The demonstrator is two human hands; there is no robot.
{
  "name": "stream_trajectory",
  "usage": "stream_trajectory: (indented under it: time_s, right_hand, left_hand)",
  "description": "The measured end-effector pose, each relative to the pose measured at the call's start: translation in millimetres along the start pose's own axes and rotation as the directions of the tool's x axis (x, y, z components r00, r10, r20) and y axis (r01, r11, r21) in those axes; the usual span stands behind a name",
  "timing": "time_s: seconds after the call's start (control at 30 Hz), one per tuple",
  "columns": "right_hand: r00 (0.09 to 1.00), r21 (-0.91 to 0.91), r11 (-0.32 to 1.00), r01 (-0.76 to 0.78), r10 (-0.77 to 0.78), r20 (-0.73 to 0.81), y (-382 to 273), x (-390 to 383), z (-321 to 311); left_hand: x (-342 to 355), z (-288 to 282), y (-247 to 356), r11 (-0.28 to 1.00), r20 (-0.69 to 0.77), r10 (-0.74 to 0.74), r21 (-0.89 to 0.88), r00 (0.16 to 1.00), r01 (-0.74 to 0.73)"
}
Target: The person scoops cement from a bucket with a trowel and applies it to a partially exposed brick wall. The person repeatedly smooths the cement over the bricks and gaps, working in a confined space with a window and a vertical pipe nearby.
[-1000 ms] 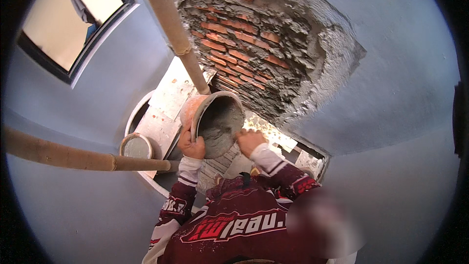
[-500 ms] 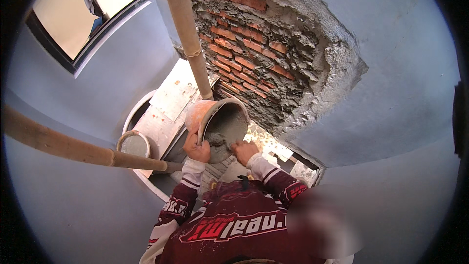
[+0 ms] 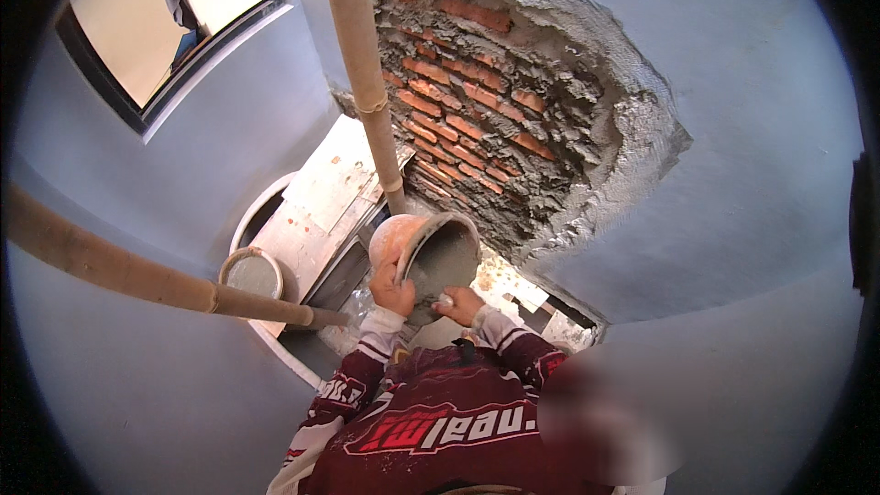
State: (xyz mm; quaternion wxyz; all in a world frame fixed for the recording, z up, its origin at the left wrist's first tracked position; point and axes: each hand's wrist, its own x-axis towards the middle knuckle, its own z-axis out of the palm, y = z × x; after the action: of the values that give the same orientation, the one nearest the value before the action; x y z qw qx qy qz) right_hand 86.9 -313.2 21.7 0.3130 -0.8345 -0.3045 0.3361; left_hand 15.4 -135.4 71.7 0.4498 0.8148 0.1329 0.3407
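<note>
My left hand (image 3: 391, 291) is closed on the near left rim of an orange, cement-stained bucket (image 3: 394, 236). The bucket is tipped so that its mouth faces me, and grey wet mortar (image 3: 447, 261) coats its inside. At the lower edge of the mouth, my right hand (image 3: 461, 305) is closed round a pale-handled tool (image 3: 444, 300); its working end is hidden in the mortar. Beyond the bucket, the wall has a broken-out patch of bare red bricks (image 3: 458, 119) with rough grey mortar smeared over its right side.
One bamboo pole (image 3: 362, 64) stands behind the bucket; another bamboo pole (image 3: 165, 273) crosses from the left. A second bucket of grey mix (image 3: 252, 275) stands near a splattered board (image 3: 316, 192) over a round white-rimmed tub (image 3: 240, 229). A window (image 3: 165, 27) is at upper left.
The bucket and both hands have shifted slightly right and nearer to me. My right hand has turned, and the pale handle shows in it. The dark mortar lump has moved toward the bucket's lower rim.
</note>
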Motion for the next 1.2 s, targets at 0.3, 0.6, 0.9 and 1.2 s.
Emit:
stream_trajectory:
  time_s: [0.3, 0.6, 0.9, 1.2]
  right_hand:
    - [0.988, -0.357, 0.921, -0.156, 0.149, -0.046, 27, -35, -80]
    - [0.974, -0.423, 0.883, 0.202, -0.138, 0.178, -64, -45, -199]
    - [0.963, 0.434, 0.860, 0.268, -0.257, -0.086, -81, 20, -350]
    - [0.664, -0.264, 0.964, 0.007, -0.202, -0.720, -21, -28, -371]
  left_hand:
    - [-12, 34, -20, 0.864, -0.115, -0.503, -0.101, 0.856, 0.494]
    - [-59, 32, -63, 0.529, -0.176, -0.838, -0.498, 0.517, 0.688]
    - [-98, -12, -63, 0.588, -0.458, -0.804, -0.509, 0.380, 0.628]
    - [-107, -76, -79, 0.441, -0.477, -0.844, -0.357, 0.245, 0.823]
